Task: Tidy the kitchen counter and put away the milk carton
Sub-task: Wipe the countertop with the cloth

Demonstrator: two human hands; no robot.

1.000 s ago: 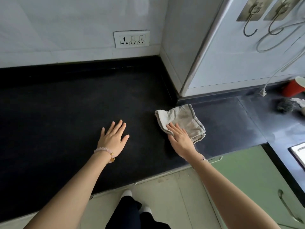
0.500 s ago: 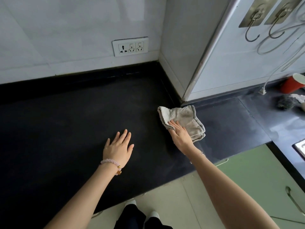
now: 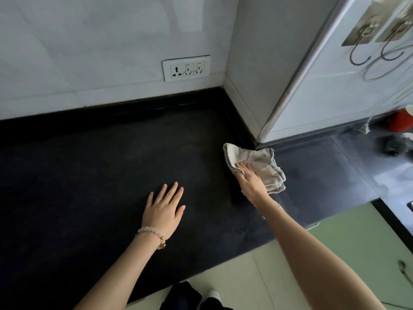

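Left hand point(image 3: 164, 208) flat on black counter point(image 3: 78, 175), fingers spread, holding nothing. Right hand point(image 3: 250, 180) palm-down, fingers extended, pressing folded grey cloth point(image 3: 257, 166) near the wall corner — long axis runs toward the right counter edge. White tiled wall, triple socket point(image 3: 186, 68). No legible writing.

Counter point(image 3: 89, 175) is flat black, no pattern. Cloth point(image 3: 257, 162) is beige-grey with a darker grey edge. White walls point(image 3: 89, 52), white socket point(image 3: 186, 68), pale green cabinets point(image 3: 357, 238), red cup point(image 3: 401, 120), pink bead bracelet point(image 3: 149, 230) with gold bits.
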